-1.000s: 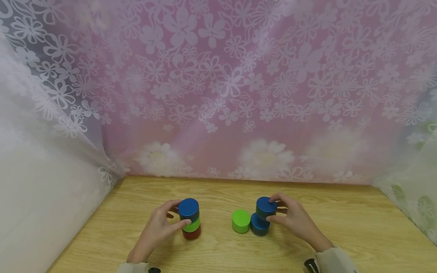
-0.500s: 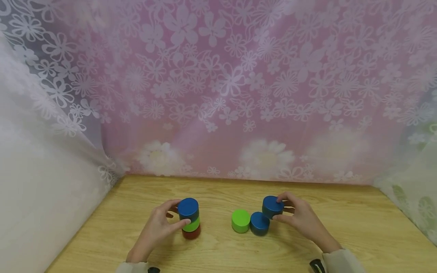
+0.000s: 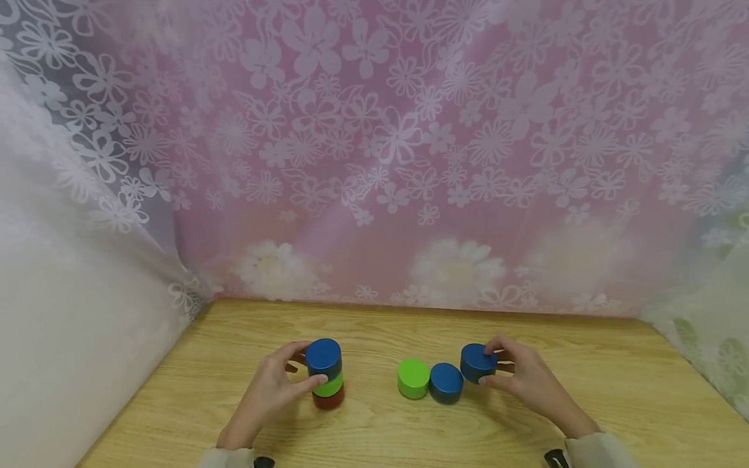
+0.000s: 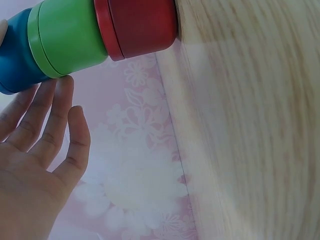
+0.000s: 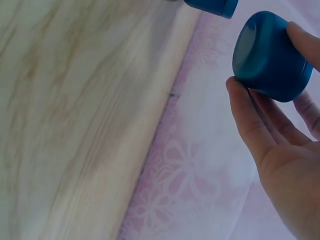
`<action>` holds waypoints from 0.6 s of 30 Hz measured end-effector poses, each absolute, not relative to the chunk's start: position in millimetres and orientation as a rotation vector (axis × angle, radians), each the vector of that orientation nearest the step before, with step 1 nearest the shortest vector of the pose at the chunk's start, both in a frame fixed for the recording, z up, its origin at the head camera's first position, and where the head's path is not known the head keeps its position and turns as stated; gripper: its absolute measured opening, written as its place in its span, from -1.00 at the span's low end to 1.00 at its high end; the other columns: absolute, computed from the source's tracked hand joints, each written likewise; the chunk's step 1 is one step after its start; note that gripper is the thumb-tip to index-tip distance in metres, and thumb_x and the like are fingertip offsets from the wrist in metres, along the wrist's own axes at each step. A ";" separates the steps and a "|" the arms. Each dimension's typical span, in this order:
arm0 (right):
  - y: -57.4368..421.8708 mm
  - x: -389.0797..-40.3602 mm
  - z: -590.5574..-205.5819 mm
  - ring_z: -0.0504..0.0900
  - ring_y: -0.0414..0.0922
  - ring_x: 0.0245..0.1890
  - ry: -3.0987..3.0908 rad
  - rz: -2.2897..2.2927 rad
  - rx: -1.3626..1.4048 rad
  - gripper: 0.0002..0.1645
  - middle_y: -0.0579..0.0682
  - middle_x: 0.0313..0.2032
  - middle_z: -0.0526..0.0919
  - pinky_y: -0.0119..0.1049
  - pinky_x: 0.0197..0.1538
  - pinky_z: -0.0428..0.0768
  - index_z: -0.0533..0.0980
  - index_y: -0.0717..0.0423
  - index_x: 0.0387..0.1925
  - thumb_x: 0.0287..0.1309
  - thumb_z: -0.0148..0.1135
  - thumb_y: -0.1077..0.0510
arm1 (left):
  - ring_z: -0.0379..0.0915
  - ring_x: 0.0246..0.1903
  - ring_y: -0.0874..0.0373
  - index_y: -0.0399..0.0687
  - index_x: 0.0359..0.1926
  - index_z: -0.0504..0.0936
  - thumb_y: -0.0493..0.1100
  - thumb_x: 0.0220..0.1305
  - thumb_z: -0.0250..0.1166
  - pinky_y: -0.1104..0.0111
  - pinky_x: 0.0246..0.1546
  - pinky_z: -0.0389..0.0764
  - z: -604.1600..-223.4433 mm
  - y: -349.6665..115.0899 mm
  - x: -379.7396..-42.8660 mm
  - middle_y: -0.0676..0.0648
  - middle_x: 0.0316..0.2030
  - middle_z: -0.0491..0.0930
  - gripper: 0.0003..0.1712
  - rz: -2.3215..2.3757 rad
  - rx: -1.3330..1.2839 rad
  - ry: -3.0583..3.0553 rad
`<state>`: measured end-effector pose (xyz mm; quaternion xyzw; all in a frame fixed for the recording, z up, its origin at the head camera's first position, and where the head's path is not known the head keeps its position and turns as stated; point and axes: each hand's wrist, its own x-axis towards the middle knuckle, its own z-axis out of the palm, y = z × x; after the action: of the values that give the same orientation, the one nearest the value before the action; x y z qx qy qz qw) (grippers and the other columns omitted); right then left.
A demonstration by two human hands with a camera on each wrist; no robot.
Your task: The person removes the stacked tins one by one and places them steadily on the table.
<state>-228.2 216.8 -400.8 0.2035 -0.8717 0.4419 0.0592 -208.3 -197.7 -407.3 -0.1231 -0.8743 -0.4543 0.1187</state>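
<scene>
My left hand (image 3: 270, 389) holds a stack of three small round tins at its upper part, thumb in front and fingers behind. A blue tin (image 3: 324, 356) is on top, a green tin (image 4: 72, 37) in the middle and a red tin (image 4: 142, 27) at the bottom, standing on the table. To the right, my right hand (image 3: 531, 385) pinches another blue tin (image 5: 272, 57) between thumb and fingers. It is raised off the table, its underside showing in the right wrist view. Just left of it a blue tin (image 3: 446, 383) stands beside a bright green tin (image 3: 413, 378).
The wood-grain table (image 3: 374, 435) ends at a pink flowered curtain (image 3: 374, 195) behind. White cloth (image 3: 76, 312) hangs along the left side, and patterned cloth (image 3: 716, 325) along the right. Bare tabletop lies between the stack and the green tin.
My right hand has carried its blue tin rightward from over the standing blue tin, and then lower, to that tin's right. The left hand and its stack have stayed in place.
</scene>
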 end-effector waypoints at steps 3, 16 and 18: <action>220.9 -227.5 -401.8 0.68 0.19 -0.08 -2.666 1.342 0.611 -0.54 0.18 -0.08 0.60 0.02 -0.06 0.69 0.48 0.24 -0.13 -0.01 0.57 0.33 | 0.59 -0.18 0.15 -0.21 0.13 0.64 -0.17 0.07 0.62 0.19 -0.17 0.63 -407.2 -196.8 -207.9 0.00 -0.10 0.68 -0.40 -1.334 -0.355 -2.558; 237.1 -226.5 -409.0 0.69 0.22 -0.08 -2.728 1.318 0.594 -0.53 0.21 -0.07 0.61 -0.02 -0.08 0.70 0.48 0.25 -0.13 -0.04 0.58 0.34 | 0.58 -0.16 0.13 -0.20 0.14 0.63 -0.20 0.07 0.61 0.21 -0.15 0.61 -409.7 -194.5 -211.0 0.01 -0.10 0.68 -0.40 -1.351 -0.340 -2.566; 238.9 -227.3 -410.8 0.70 0.22 -0.08 -2.732 1.320 0.597 -0.53 0.22 -0.06 0.61 -0.03 -0.07 0.70 0.49 0.25 -0.13 -0.03 0.58 0.33 | 0.58 -0.16 0.14 -0.20 0.14 0.63 -0.21 0.07 0.61 0.21 -0.14 0.61 -409.5 -195.5 -210.5 0.01 -0.10 0.68 -0.40 -1.345 -0.327 -2.572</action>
<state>-227.3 238.9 -410.8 0.1928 -0.8832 0.4268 0.0244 -210.5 -195.5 -409.5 -0.1113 -0.8752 -0.4576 0.1102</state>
